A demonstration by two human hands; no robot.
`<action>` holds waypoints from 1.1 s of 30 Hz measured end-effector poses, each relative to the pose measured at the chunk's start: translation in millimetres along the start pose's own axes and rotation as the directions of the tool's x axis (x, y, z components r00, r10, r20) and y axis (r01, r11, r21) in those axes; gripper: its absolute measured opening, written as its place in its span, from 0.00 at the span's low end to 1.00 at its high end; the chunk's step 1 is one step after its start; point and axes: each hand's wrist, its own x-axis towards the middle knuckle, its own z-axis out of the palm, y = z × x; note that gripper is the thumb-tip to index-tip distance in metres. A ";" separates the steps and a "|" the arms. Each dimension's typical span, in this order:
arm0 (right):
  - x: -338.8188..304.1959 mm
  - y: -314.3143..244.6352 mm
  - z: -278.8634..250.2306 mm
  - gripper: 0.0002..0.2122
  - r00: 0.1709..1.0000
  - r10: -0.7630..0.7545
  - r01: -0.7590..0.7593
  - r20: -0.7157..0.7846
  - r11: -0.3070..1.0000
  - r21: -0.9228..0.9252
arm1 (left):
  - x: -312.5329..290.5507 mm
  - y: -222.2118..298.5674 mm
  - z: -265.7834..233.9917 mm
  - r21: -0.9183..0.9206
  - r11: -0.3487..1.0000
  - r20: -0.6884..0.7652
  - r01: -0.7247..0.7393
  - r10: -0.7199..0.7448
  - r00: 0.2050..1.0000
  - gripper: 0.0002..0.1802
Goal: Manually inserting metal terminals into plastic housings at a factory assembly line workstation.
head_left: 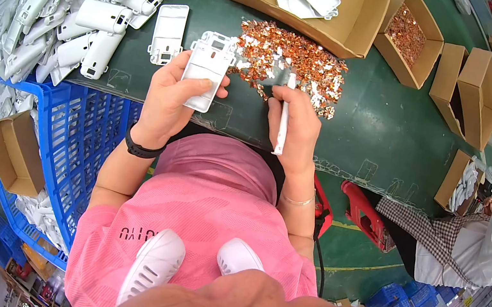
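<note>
My left hand [171,92] is closed around a white plastic housing [209,69], a shallow oblong shell with small clips at its far end. The thumb lies across its inner face. A slim white stick-like tool [283,124] is gripped in my right hand [298,120], its far end over the near edge of a loose pile of small copper-coloured metal pieces [301,55]. Whitish bits are mixed into that pile. Whether the tool's tip holds a piece is too small to tell. Just left of my left hand, another white housing [170,27] lies on the green table [356,120].
A heap of white housings [81,12] covers the table's left side, above a blue crate [69,124]. Beyond the pile stands a cardboard box [360,16] with housings; right of it, a smaller box [428,54] holds copper-coloured pieces. A co-worker [473,237] sits at the right.
</note>
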 end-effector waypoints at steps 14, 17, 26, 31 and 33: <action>18.6 -25.7 13.7 0.13 0.912 -0.343 0.331 -0.226 0.939 -0.088 | -12.0 -19.8 33.6 0.304 0.952 0.069 0.033 -0.057 0.996 0.27; 17.3 -25.3 21.4 0.13 0.913 -0.337 0.320 -0.232 0.941 -0.109 | -12.4 -21.7 34.9 0.353 0.935 0.133 -0.043 -0.005 0.991 0.28; 19.0 -21.9 6.6 0.14 0.995 -0.007 0.030 -0.099 0.974 0.226 | -4.9 -18.5 33.6 0.588 0.719 0.269 -0.371 0.259 0.928 0.19; 16.8 -20.8 16.3 0.12 0.996 -0.016 0.039 -0.083 0.959 0.282 | 5.0 -11.7 28.1 0.908 0.223 0.298 -0.355 0.252 0.921 0.05; 14.1 -14.8 20.0 0.11 0.992 -0.004 0.040 -0.128 0.958 0.283 | 7.4 -12.8 24.3 0.936 0.167 0.271 -0.311 0.227 0.935 0.06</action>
